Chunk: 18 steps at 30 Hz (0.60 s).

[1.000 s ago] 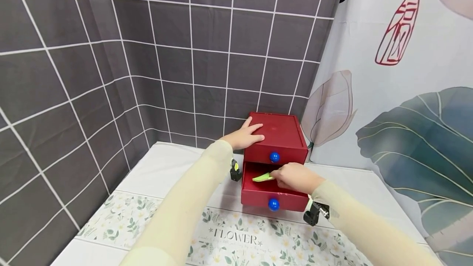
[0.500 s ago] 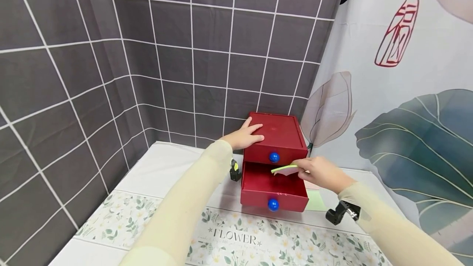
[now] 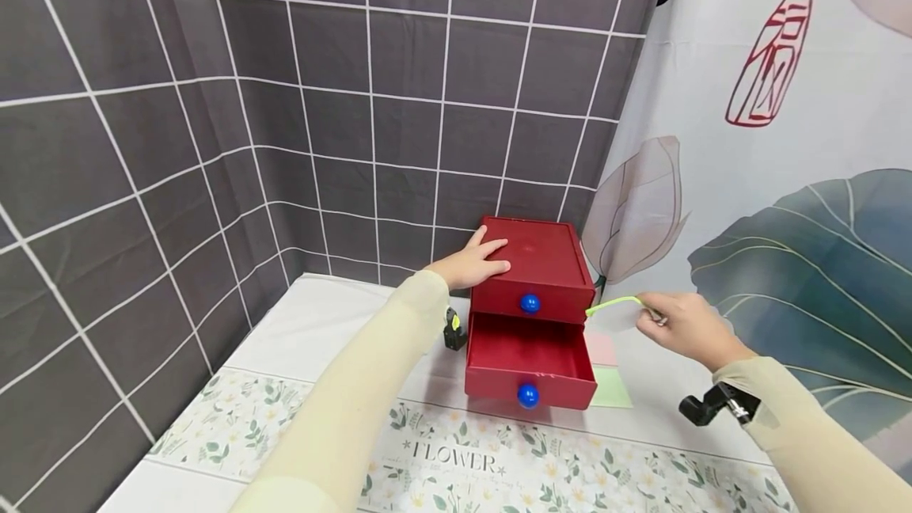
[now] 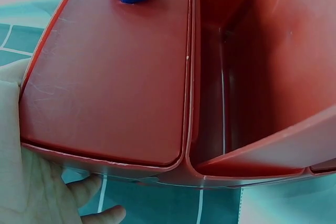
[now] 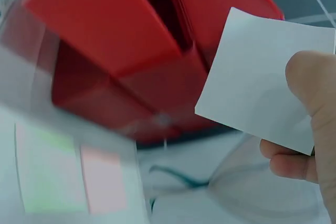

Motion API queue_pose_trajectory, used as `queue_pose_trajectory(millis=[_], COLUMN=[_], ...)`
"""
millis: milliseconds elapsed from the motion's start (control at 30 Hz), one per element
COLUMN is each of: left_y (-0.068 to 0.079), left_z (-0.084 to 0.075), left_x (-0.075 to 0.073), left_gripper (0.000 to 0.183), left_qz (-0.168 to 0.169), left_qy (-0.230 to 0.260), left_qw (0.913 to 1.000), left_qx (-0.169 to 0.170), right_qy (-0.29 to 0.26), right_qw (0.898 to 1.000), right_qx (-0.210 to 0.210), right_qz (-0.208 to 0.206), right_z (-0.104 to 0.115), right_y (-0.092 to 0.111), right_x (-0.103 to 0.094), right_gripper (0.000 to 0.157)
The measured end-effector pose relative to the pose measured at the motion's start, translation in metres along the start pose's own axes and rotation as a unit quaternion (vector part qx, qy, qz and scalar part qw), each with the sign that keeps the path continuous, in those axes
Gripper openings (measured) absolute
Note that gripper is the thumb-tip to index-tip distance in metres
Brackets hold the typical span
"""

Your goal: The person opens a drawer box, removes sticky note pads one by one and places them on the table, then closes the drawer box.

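Observation:
A red two-drawer box [image 3: 530, 252] with blue knobs stands against the back wall; its lower drawer [image 3: 495, 383] is pulled out and shows a bare red floor. My left hand [image 3: 466, 266] rests spread on the top's left edge. To the right of the box, my right hand [image 3: 687, 327] pinches a thin square sticky note pad [image 5: 252, 77] between thumb and fingers. From the head it shows edge-on as a lime-green strip; the right wrist view shows its whitish face. The pad is held above the table, near the box's right side.
A pink sticky note [image 3: 602, 350] and a green sticky note [image 3: 611, 389] lie on the white table just right of the box. A floral "FLOWER" band [image 3: 456, 457] crosses the table in front. Grey gridded cloth [image 3: 399, 133] hangs behind.
My right hand has lifted the sticky note pad out of the lower drawer and carried it right, past the box's side. The notes on the table came into view. My left hand stayed put.

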<state>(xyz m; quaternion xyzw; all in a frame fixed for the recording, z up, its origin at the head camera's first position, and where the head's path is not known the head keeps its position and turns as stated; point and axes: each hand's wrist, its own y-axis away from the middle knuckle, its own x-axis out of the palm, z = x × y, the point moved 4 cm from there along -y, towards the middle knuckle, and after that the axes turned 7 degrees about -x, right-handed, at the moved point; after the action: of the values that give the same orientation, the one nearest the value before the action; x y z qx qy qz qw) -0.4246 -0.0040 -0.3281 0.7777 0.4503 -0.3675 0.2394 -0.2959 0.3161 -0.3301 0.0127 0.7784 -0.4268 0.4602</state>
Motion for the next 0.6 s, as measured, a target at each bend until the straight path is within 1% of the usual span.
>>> queue_pose_trajectory(millis=[67, 133, 233, 333, 400, 500, 600], left_y=[0.000, 0.000, -0.001, -0.002, -0.003, -0.003, -0.003], left_z=[0.000, 0.000, 0.001, 0.001, 0.002, 0.002, 0.002], left_x=[0.000, 0.000, 0.001, 0.001, 0.001, 0.001, 0.001], left_gripper=[0.067, 0.067, 0.066, 0.066, 0.066, 0.066, 0.065], left_qz=[0.001, 0.000, -0.001, -0.002, -0.002, -0.002, -0.003], left_qy=[0.003, 0.007, 0.014, 0.017, 0.018, 0.017, 0.015], left_qw=[1.0000, 1.0000, 0.9999, 0.9998, 0.9998, 0.9999, 0.9999], left_qx=[0.000, 0.001, 0.001, 0.002, 0.003, 0.003, 0.003], right_qy=[0.012, 0.018, 0.013, 0.014, 0.014, 0.024, 0.033], right_qw=[1.000, 0.997, 0.989, 0.981, 0.979, 0.980, 0.979], right_qx=[0.020, 0.044, 0.086, 0.108, 0.111, 0.111, 0.129], right_qz=[0.021, 0.055, 0.119, 0.159, 0.169, 0.162, 0.154], right_z=[-0.009, -0.017, -0.030, -0.042, -0.048, -0.052, -0.053], right_y=[0.010, 0.020, 0.037, 0.054, 0.065, 0.077, 0.085], right_x=[0.001, 0.005, 0.014, 0.023, 0.029, 0.037, 0.044], right_gripper=[0.020, 0.019, 0.016, 0.016, 0.017, 0.019, 0.020])
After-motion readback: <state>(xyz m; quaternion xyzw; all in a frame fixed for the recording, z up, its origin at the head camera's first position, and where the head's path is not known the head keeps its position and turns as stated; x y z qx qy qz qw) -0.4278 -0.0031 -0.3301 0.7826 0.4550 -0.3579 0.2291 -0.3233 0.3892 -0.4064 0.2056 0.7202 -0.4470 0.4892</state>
